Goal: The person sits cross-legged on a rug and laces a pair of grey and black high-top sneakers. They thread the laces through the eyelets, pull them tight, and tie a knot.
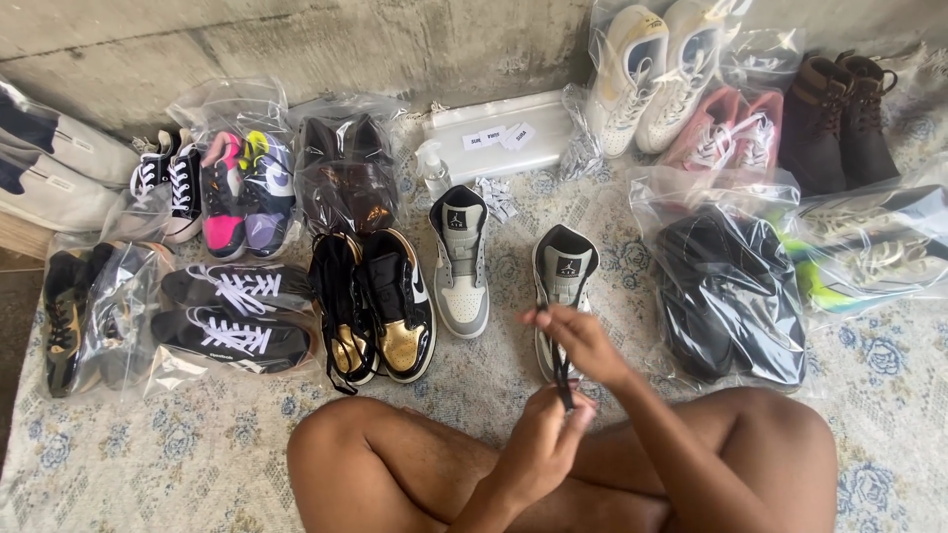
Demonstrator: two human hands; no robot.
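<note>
Nearest me, left hand (545,434) pinches the lower end of a black shoelace (561,370) while right hand (583,341) pinches its top above the grey high-top sneaker (563,286); I judge it light, limp, best gripped near its ends.

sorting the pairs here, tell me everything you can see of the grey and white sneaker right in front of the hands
The grey and white sneaker is a high-top with a black tongue and collar lining, looking like leather or suede. It stands upright on the patterned floor cloth, toe toward the person, unbagged. Its toe is hidden behind the right hand, which, with the left hand, holds a black lace.
</note>
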